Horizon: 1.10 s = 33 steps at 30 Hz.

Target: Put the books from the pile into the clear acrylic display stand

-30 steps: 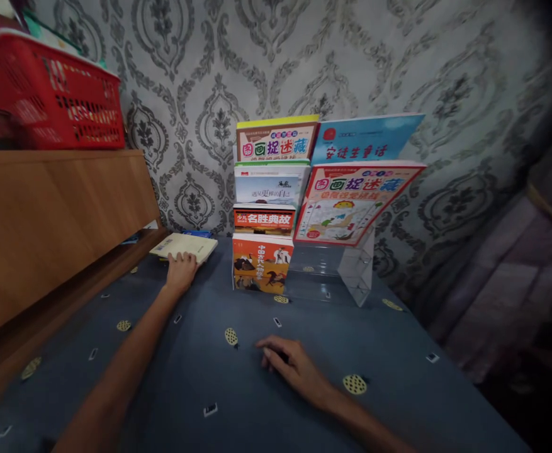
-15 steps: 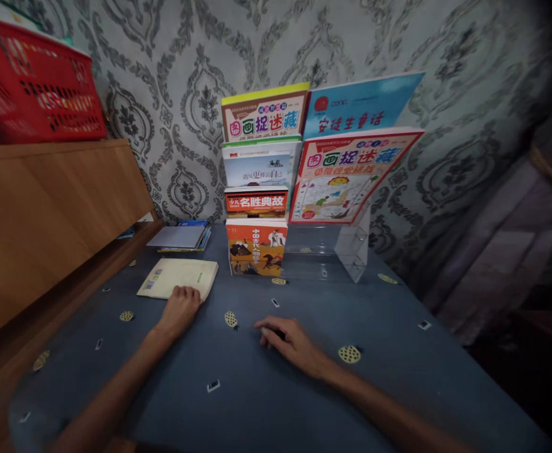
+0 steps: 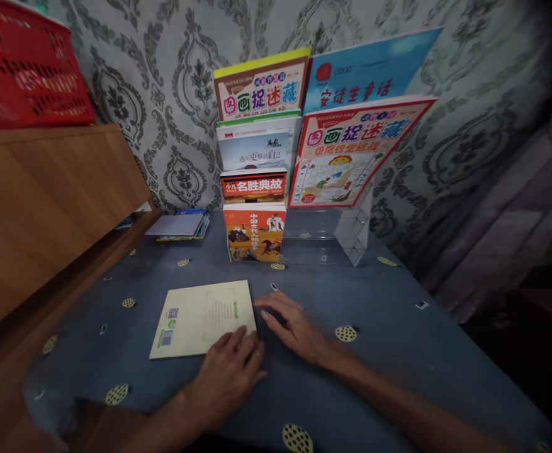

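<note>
A pale cream book lies flat on the table, with a barcode near its left edge and green print on its right side. My left hand is closed on its lower right corner, fingers over the cover; the thumb is hidden. Just right of the book, my right hand rests at the table with thumb and fingers apart, holding nothing. Its fingertips come close to the book's right edge. Behind both hands stands a clear acrylic rack with several books, the front one being an orange book.
Against the wall at the back left lies a small stack of books. A wooden cabinet with a red basket on top borders the left side. The blue tablecloth carries a pineapple print. A curtain hangs at right.
My left hand has brought the cream book from the back left toward me and to the right. My right hand has barely moved. The camera view has shifted slightly.
</note>
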Each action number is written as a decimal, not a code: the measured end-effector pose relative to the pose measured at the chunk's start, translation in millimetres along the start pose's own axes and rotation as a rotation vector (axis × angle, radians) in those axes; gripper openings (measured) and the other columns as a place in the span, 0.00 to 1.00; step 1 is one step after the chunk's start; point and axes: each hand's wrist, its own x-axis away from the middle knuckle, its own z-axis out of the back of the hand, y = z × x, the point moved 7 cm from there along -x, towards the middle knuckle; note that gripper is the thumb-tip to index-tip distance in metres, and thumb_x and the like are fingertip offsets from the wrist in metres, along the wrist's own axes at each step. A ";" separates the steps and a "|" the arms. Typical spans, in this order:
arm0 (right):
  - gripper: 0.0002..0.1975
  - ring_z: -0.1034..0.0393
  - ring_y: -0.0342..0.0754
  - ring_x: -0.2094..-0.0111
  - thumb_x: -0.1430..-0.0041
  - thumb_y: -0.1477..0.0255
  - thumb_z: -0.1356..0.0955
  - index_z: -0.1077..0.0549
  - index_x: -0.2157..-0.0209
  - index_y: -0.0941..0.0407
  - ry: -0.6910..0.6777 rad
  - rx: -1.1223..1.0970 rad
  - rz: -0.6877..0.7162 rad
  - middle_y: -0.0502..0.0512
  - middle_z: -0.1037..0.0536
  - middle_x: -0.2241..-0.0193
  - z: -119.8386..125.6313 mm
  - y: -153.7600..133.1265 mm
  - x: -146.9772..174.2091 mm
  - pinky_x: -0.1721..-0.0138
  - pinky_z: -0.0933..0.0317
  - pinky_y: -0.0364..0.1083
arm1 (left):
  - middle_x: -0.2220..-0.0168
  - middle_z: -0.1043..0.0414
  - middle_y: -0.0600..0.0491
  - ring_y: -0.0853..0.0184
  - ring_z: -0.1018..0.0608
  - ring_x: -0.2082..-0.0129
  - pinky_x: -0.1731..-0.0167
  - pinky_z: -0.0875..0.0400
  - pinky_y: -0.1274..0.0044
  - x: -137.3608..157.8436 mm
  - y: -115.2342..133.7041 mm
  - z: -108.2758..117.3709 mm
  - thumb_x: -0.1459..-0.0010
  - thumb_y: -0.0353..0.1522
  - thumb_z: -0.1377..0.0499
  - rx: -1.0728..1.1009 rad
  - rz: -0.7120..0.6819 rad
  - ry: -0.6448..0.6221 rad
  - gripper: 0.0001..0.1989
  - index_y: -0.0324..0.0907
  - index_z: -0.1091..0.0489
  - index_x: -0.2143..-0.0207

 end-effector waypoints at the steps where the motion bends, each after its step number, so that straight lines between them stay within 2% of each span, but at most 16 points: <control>1: 0.14 0.27 0.52 0.50 0.29 0.67 0.39 0.26 0.50 0.54 -0.017 0.007 0.017 0.60 0.20 0.53 -2.1 -0.5 0.6 0.39 0.41 0.59 | 0.43 0.25 0.46 0.58 0.26 0.40 0.44 0.28 0.65 -2.6 1.1 -0.8 0.30 0.38 0.47 0.072 -0.009 -0.010 0.19 0.43 0.33 0.41; 3: 0.15 0.29 0.52 0.46 0.29 0.68 0.39 0.28 0.46 0.55 -0.057 0.026 0.040 0.62 0.23 0.48 -7.1 -1.0 1.9 0.39 0.39 0.58 | 0.38 0.30 0.47 0.61 0.31 0.36 0.37 0.35 0.63 -7.0 -7.9 -4.5 0.30 0.41 0.48 0.183 0.003 -0.055 0.23 0.43 0.39 0.36; 5: 0.18 0.33 0.53 0.41 0.29 0.68 0.38 0.31 0.42 0.56 -0.106 0.056 0.063 0.64 0.25 0.44 -12.4 -2.9 3.3 0.39 0.39 0.58 | 0.33 0.37 0.45 0.63 0.36 0.32 0.33 0.40 0.62 -8.0 -26.6 -10.4 0.30 0.41 0.49 0.230 0.035 -0.098 0.27 0.42 0.44 0.33; 7: 0.21 0.37 0.53 0.38 0.30 0.68 0.38 0.34 0.38 0.56 -0.161 0.096 0.077 0.64 0.28 0.41 -17.2 -5.7 4.4 0.37 0.41 0.58 | 0.30 0.44 0.43 0.63 0.40 0.30 0.33 0.41 0.62 -5.3 -49.4 -19.5 0.29 0.41 0.50 0.220 0.069 -0.120 0.30 0.40 0.49 0.30; 9: 0.23 0.40 0.53 0.35 0.30 0.67 0.37 0.36 0.37 0.58 -0.223 0.142 0.068 0.66 0.30 0.38 -21.7 -8.0 4.4 0.34 0.46 0.59 | 0.29 0.46 0.43 0.61 0.42 0.29 0.34 0.41 0.61 -0.6 -71.6 -32.2 0.29 0.42 0.51 0.186 0.080 -0.121 0.30 0.39 0.50 0.30; 12: 0.26 0.42 0.54 0.33 0.31 0.65 0.35 0.36 0.37 0.62 -0.302 0.223 0.045 0.68 0.32 0.37 -29.0 -12.6 0.5 0.30 0.53 0.58 | 0.30 0.45 0.43 0.59 0.40 0.30 0.34 0.41 0.61 9.2 -107.8 -53.0 0.29 0.43 0.53 0.131 0.162 -0.084 0.30 0.40 0.48 0.30; 14: 0.26 0.42 0.53 0.33 0.31 0.63 0.34 0.36 0.37 0.62 -0.367 0.274 0.052 0.69 0.33 0.36 -38.3 -18.4 -5.3 0.30 0.54 0.57 | 0.30 0.43 0.44 0.58 0.38 0.31 0.35 0.39 0.61 18.4 -130.8 -64.4 0.30 0.43 0.55 0.106 0.231 -0.068 0.30 0.42 0.46 0.30; 17: 0.28 0.42 0.53 0.33 0.31 0.60 0.34 0.36 0.37 0.62 -0.465 0.351 0.105 0.69 0.34 0.36 -61.6 -27.7 -18.6 0.29 0.55 0.55 | 0.31 0.41 0.45 0.56 0.37 0.31 0.38 0.36 0.59 36.1 -162.1 -75.2 0.30 0.42 0.58 0.069 0.333 -0.077 0.29 0.41 0.43 0.31; 20: 0.31 0.47 0.54 0.30 0.31 0.57 0.35 0.37 0.37 0.65 -0.499 0.406 0.138 0.70 0.38 0.33 -88.4 -28.1 -38.4 0.29 0.56 0.56 | 0.33 0.39 0.44 0.55 0.37 0.32 0.40 0.34 0.58 52.9 -187.1 -78.5 0.31 0.41 0.60 0.048 0.435 -0.099 0.30 0.39 0.39 0.33; 23: 0.34 0.51 0.55 0.29 0.30 0.56 0.36 0.40 0.35 0.67 -0.504 0.425 0.128 0.70 0.41 0.32 -108.7 -17.8 -60.2 0.29 0.57 0.56 | 0.33 0.38 0.44 0.55 0.36 0.32 0.40 0.34 0.57 62.6 -200.4 -73.0 0.31 0.42 0.62 0.060 0.537 -0.102 0.31 0.38 0.38 0.34; 25: 0.35 0.52 0.56 0.29 0.30 0.55 0.37 0.42 0.34 0.67 -0.495 0.438 0.090 0.70 0.42 0.32 -113.9 -6.0 -72.1 0.29 0.57 0.58 | 0.33 0.37 0.43 0.54 0.37 0.32 0.40 0.34 0.56 63.9 -201.7 -65.6 0.30 0.42 0.63 0.085 0.583 -0.102 0.32 0.37 0.37 0.35; 29: 0.35 0.52 0.58 0.29 0.29 0.55 0.41 0.43 0.32 0.66 -0.415 0.468 -0.051 0.71 0.43 0.32 -101.9 22.7 -80.0 0.29 0.58 0.61 | 0.33 0.39 0.42 0.55 0.39 0.31 0.37 0.39 0.55 59.7 -198.0 -53.8 0.31 0.42 0.64 0.143 0.629 -0.117 0.33 0.34 0.38 0.35; 33: 0.36 0.54 0.59 0.28 0.28 0.54 0.44 0.45 0.31 0.67 -0.362 0.504 -0.156 0.71 0.45 0.31 -79.8 38.2 -64.4 0.30 0.57 0.61 | 0.32 0.39 0.42 0.56 0.39 0.30 0.35 0.41 0.57 59.6 -197.1 -53.5 0.31 0.41 0.63 0.175 0.653 -0.117 0.32 0.35 0.37 0.35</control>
